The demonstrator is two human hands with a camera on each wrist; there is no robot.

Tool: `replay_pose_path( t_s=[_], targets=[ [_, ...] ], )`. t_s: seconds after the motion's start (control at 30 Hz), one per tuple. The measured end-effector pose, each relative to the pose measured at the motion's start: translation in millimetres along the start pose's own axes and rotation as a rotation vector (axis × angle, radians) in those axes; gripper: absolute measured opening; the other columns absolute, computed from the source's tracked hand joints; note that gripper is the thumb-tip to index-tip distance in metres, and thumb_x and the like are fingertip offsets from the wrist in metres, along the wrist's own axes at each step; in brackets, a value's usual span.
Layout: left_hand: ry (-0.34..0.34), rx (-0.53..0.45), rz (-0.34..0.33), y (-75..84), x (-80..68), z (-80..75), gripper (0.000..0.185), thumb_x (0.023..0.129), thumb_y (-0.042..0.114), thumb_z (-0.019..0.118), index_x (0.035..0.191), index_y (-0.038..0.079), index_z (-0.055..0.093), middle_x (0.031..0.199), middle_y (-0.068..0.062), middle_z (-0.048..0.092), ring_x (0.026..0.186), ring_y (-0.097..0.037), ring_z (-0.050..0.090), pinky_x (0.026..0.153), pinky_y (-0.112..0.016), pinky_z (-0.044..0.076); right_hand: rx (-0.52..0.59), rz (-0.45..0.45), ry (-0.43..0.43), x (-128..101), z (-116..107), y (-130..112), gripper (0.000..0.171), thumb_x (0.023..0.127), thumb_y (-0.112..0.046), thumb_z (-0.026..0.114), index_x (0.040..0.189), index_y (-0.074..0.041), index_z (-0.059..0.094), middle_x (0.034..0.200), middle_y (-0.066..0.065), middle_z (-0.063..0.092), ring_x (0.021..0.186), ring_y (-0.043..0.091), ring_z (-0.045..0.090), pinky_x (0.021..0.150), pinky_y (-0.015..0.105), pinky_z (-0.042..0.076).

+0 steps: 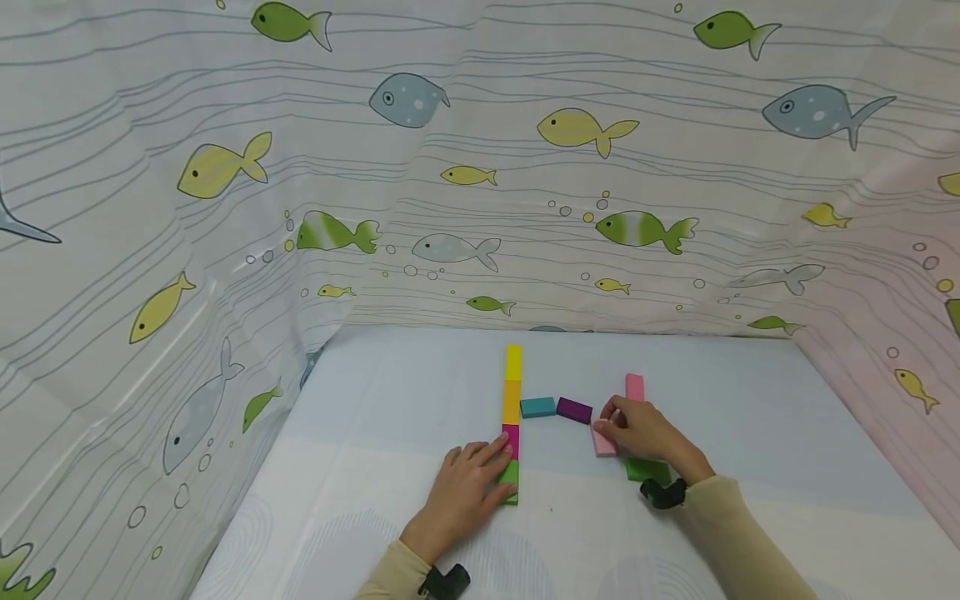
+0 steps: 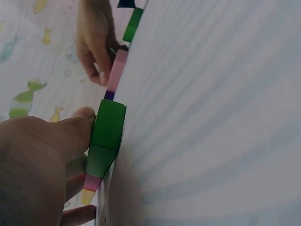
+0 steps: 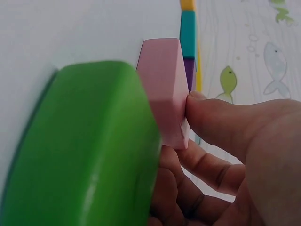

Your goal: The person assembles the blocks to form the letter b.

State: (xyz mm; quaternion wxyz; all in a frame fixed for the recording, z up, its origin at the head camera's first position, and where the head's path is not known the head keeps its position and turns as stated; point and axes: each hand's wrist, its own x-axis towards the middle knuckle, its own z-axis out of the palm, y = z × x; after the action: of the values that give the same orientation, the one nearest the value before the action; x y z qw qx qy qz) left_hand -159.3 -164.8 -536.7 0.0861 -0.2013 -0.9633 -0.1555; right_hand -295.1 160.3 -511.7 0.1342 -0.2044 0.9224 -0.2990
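A straight column of wooden blocks runs away from me: a green block point(image 1: 512, 472) nearest, then a magenta block point(image 1: 513, 437), an orange block point(image 1: 512, 402) and a yellow block point(image 1: 513, 362). My left hand point(image 1: 461, 492) rests on its left side, fingertips over the magenta block and thumb against the green one. From the orange block, a teal block point(image 1: 538, 407) and a purple block point(image 1: 574, 410) reach rightward. My right hand point(image 1: 645, 429) pinches a light pink block point(image 3: 162, 84) between thumb and fingers, at the purple block's right end.
Beyond my right hand lies a brighter pink block point(image 1: 634, 387), partly hidden by it. Another green block point(image 1: 647, 470) lies below the right wrist. A fish-patterned curtain point(image 1: 525, 250) borders the pale tabletop point(image 1: 390, 392) at the back and sides.
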Motion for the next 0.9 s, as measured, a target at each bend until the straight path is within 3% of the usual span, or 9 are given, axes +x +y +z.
replay_pose_path(
  t_s=[0.9],
  targets=[
    [0.013, 0.033, 0.021, 1.5, -1.5, -3.6, 0.054, 0.102, 0.045, 0.068, 0.146, 0.014, 0.066, 0.155, -0.003, 0.061, 0.128, -0.026, 0.061, 0.104, -0.060, 0.050, 0.020, -0.014, -0.006, 1.6, -0.3, 2.8, 0.028, 0.104, -0.037, 0.068, 0.117, -0.012, 0.067, 0.089, -0.001, 0.067, 0.081, 0.016, 0.058, 0.068, 0.031, 0.051]
  ],
)
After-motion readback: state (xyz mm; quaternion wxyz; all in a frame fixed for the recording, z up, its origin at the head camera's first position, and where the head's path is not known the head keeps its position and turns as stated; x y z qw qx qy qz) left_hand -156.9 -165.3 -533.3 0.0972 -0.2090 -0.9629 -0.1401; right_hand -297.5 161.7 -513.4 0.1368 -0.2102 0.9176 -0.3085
